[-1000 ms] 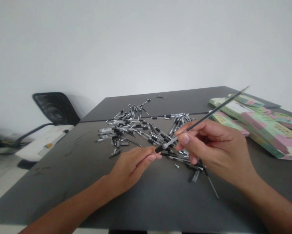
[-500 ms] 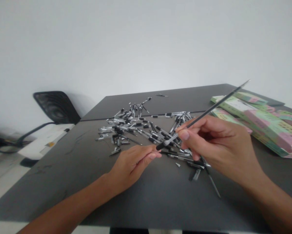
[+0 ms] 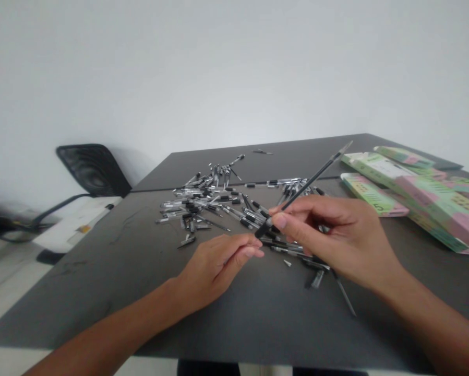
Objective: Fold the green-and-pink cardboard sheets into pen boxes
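My right hand (image 3: 332, 237) pinches a thin black pen refill (image 3: 308, 184) that slants up and to the right, its lower end at my thumb and forefinger. A short black barrel piece (image 3: 262, 230) sits on that lower end, just above my left fingertips. My left hand (image 3: 218, 263) lies close below it on the dark table (image 3: 234, 313), fingers pressed together, and what they hold, if anything, I cannot make out. Behind both hands spreads a heap of black and clear pen parts (image 3: 218, 203).
Several green and pink boxes (image 3: 410, 190) are stacked at the table's right side. A loose pen part (image 3: 315, 279) and a thin refill (image 3: 344, 297) lie near my right wrist. A black chair (image 3: 91, 169) stands beyond the table's left corner.
My right hand has moved left and down with the refill, which has slid further into the barrel piece. My left hand has stayed nearly where it was.
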{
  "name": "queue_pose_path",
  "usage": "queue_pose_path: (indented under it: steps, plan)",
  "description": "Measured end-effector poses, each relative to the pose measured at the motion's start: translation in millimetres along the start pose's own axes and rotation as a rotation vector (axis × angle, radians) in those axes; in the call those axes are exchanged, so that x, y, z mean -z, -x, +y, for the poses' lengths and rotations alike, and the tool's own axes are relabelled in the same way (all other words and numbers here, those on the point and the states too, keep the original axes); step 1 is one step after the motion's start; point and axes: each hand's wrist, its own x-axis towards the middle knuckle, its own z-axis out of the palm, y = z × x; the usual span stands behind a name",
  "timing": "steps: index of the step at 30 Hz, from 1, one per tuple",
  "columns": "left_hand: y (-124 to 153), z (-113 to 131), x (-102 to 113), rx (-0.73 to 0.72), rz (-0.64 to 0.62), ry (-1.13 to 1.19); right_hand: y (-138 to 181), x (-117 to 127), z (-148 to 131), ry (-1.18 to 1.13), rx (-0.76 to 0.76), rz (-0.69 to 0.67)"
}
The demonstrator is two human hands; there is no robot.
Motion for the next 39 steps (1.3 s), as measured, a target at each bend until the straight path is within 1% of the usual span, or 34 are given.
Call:
queue_pose_path:
  steps: [5, 9, 12, 15, 18, 20, 21, 22, 23, 24, 25, 26, 27, 29, 31, 32, 34, 39]
  plan:
    - [0, 5, 2, 0.085, -0.077, 0.145, 1, -6, 5, 0.000, 0.014, 0.004]
    - [0, 7, 3, 0.123, -0.098, 0.212, 1, -9, 10, 0.017, 0.028, -0.007]
    - [-1, 7, 4, 0.141, -0.098, 0.220, 0, -7, 13, 0.041, 0.027, -0.013]
    - [-1, 5, 3, 0.162, -0.096, 0.231, -4, 0, 14, 0.053, -0.014, 0.042]
    - [0, 1, 0, 0.190, -0.064, 0.244, -13, 22, 17, 0.103, -0.084, 0.203]
    - [0, -2, -1, 0.220, -0.031, 0.254, -19, 48, 25, 0.217, -0.121, 0.342]
    - [0, -3, -2, 0.235, -0.012, 0.258, -22, 65, 31, 0.307, -0.142, 0.387]
    - [0, -4, -2, 0.246, 0.013, 0.263, -24, 82, 40, 0.425, -0.171, 0.392]
    - [-1, -6, -3, 0.257, 0.037, 0.267, -26, 101, 50, 0.553, -0.230, 0.331]
    - [-1, -7, -3, 0.266, 0.064, 0.270, -26, 118, 62, 0.681, -0.304, 0.242]
    - [-2, -9, -4, 0.275, 0.091, 0.273, -26, 135, 76, 0.773, -0.358, 0.157]
    - [-2, -10, -4, 0.284, 0.112, 0.278, -26, 150, 90, 0.817, -0.396, 0.067]
    - [-2, -11, -5, 0.292, 0.130, 0.282, -25, 162, 104, 0.798, -0.435, -0.078]
    - [-3, -14, -6, 0.305, 0.160, 0.285, -21, 180, 128, 0.735, -0.646, -0.319]
    - [-2, -15, -7, 0.315, 0.184, 0.282, -18, 189, 145, 0.659, -0.759, -0.485]
    - [-2, -16, -7, 0.322, 0.192, 0.278, -16, 190, 151, 0.623, -0.792, -0.540]
    - [-2, -17, -8, 0.330, 0.204, 0.274, -15, 190, 156, 0.578, -0.824, -0.589]
    - [-1, -20, -7, 0.334, 0.224, 0.277, -18, 180, 161, 0.586, -0.800, -0.576]
